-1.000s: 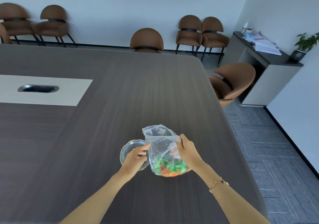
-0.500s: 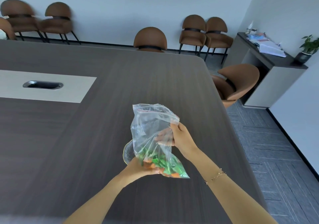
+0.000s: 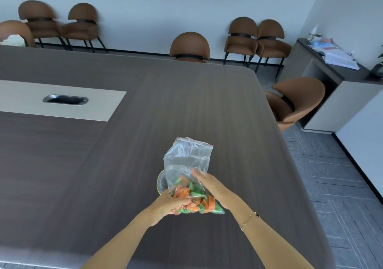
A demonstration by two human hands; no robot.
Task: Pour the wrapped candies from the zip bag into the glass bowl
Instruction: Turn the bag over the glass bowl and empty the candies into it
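Observation:
A clear zip bag with a red seal strip stands upright above the table, its mouth pointing up and away from me. Green and orange wrapped candies fill its lower part. My left hand cups the bag's bottom from below. Along the bag's right side lies my right hand, fingers stretched flat against the plastic. The glass bowl sits on the table behind the bag; only its left rim shows.
The dark wood table has a pale inset panel with a cable slot at the left. Brown chairs line the far wall, and one chair stands by the table's right edge. A side cabinet holds papers.
The bag has come lower and stands more upright. My right hand slid from gripping the bag's upper part down its side. My left hand stays under the bottom.

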